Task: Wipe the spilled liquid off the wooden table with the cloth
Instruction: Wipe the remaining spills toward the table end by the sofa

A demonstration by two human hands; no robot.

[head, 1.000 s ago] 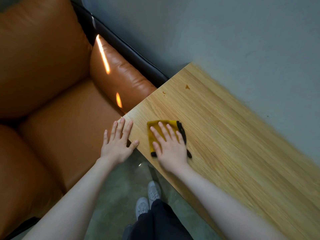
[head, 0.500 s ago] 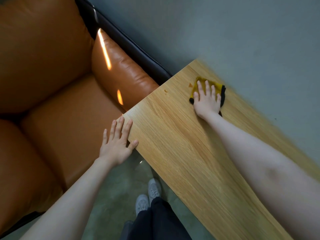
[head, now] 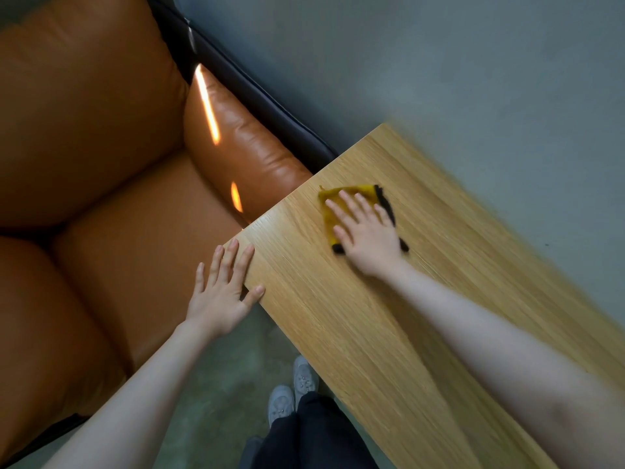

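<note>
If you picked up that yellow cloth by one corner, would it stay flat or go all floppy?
Probably floppy. The cloth lies thin and flat under the right hand, and its fuzzy edge looks soft, not stiff. It likely weighs little for its size. It may be damp from wiping the table, so it could sag and cling a bit, though wetness can't be seen here.

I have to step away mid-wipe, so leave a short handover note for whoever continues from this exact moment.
Right hand: flat, fingers straight, pressing the yellow cloth onto the wooden table near its far end.
Left hand: open, resting at the table's near corner by the sofa, thumb on the edge.
Done: no spots show on the bare wood around the cloth.
Left: lift the cloth to check underneath; the image is too blurred to rule out a thin film.
</note>
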